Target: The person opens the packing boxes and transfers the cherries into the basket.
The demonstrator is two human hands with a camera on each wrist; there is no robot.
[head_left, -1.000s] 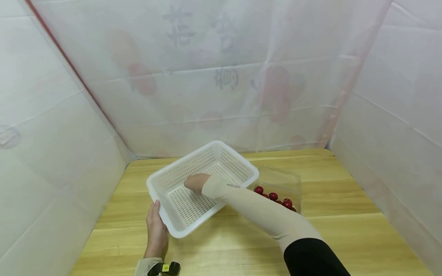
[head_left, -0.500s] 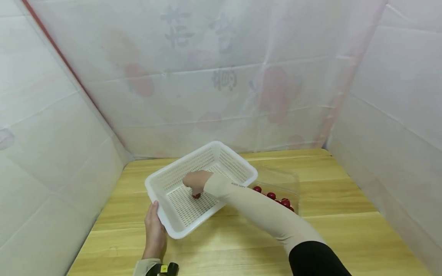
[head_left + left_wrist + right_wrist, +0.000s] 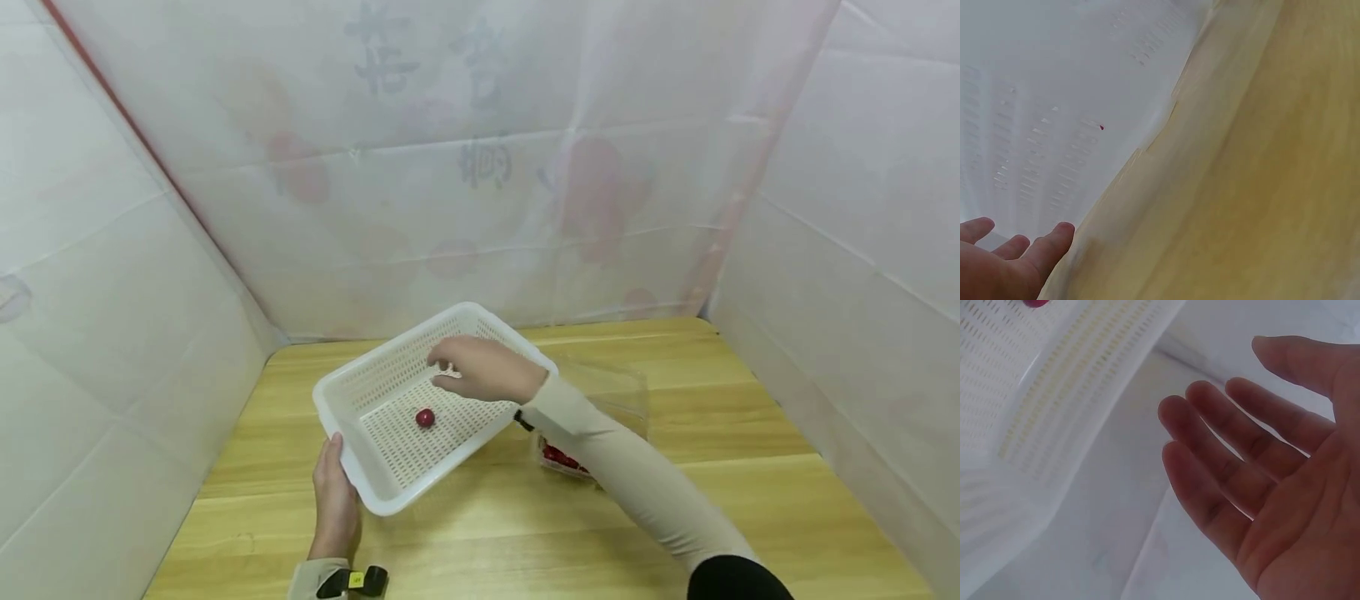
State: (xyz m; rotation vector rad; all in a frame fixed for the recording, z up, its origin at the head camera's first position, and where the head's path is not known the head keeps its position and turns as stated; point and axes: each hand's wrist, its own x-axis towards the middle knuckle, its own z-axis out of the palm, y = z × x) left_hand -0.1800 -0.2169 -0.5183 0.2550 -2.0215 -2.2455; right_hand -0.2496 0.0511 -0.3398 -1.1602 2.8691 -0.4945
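A white perforated plastic basket (image 3: 401,498) sits at an angle in the head view, with a single dark red cherry (image 3: 425,417) on its slotted floor. My left hand (image 3: 336,500) holds the basket by its left end, thumb at the rim. In the left wrist view, fingers (image 3: 1047,250) of that hand lie along the basket's outer wall (image 3: 1085,81). Over the basket's right half hovers my right hand (image 3: 487,369), holding nothing. The right wrist view shows its fingers (image 3: 1229,469) spread loosely, apart from the basket and the cherry (image 3: 1036,302).
A clear plastic box (image 3: 622,387) with an open lid stands right of the basket. Red cherries (image 3: 558,457) show in it, partly hidden by my right forearm. The wooden table (image 3: 480,550) is enclosed by white sheet walls (image 3: 420,208) at the back and sides.
My right hand has let go of the cherry, leaving it on the basket's floor, and has risen and moved right. The left hand and basket stay almost where they were.
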